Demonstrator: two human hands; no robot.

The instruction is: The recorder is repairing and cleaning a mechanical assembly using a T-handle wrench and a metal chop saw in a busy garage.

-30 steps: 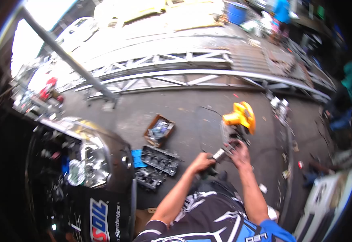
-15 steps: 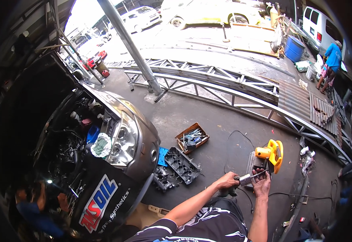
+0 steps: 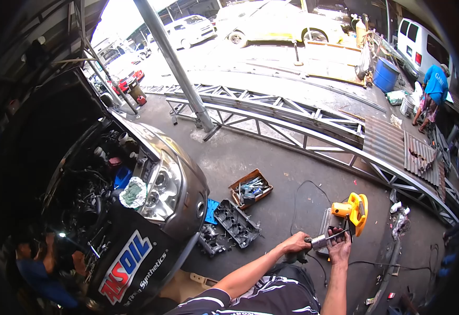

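My left hand (image 3: pixel 296 242) grips the dark end of a silver cylindrical metal piece (image 3: pixel 318 241). My right hand (image 3: pixel 340 247), palm up with curled fingers, holds the other end, where a thin dark rod crosses the fingers. Just beyond my hands stands a yellow power saw (image 3: pixel 355 209) on a grey metal base (image 3: pixel 328 220), with a black cable looping beside it. What lies directly under my left hand is hard to make out.
An open-hooded car (image 3: pixel 184 194) fills the left, with a person (image 3: pixel 37 270) beside it. Engine parts (image 3: pixel 235 221) and a tool box (image 3: pixel 250 186) lie on the floor (image 3: pixel 255 152). Steel trusses (image 3: pixel 303 134), a pole (image 3: pixel 177 73) and corrugated sheets (image 3: pixel 392 147) are beyond. A co-worker (image 3: pixel 434 84) bends near a blue drum (image 3: pixel 385 73).
Since a second ago the view has swung, bringing more of the car and background in, and my hands sit further right. Over the last half second they have barely moved.
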